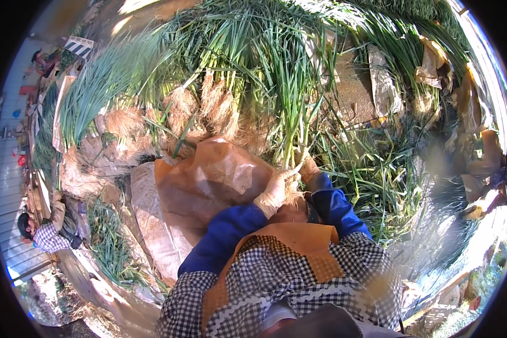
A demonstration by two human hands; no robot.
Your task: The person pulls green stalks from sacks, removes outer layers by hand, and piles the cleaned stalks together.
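Observation:
Upright in front of me stands a bunch of green onions (289, 121), with long green leaves, pale lower stems and stringy roots. My left hand (272, 191), in what looks like a pale glove, is closed around the bunch's root end. My right hand (308, 168) is closed on the pale stems from the other side, its fingers partly hidden. Tan roots hang just under the hands. A crumpled brown plastic sheet (219, 177) lies left of the bunch, over my lap. Beyond it rest more rooted bunches (217, 104), their leaves pointing away from me.
Loose leaves (372, 186) are heaped at my right. More bunches (124, 121) line the far left, and a pale sack (155, 217) lies near my left arm. Another person (50, 231) is at the far left. Torn brown wrapping (434, 65) is at the far right.

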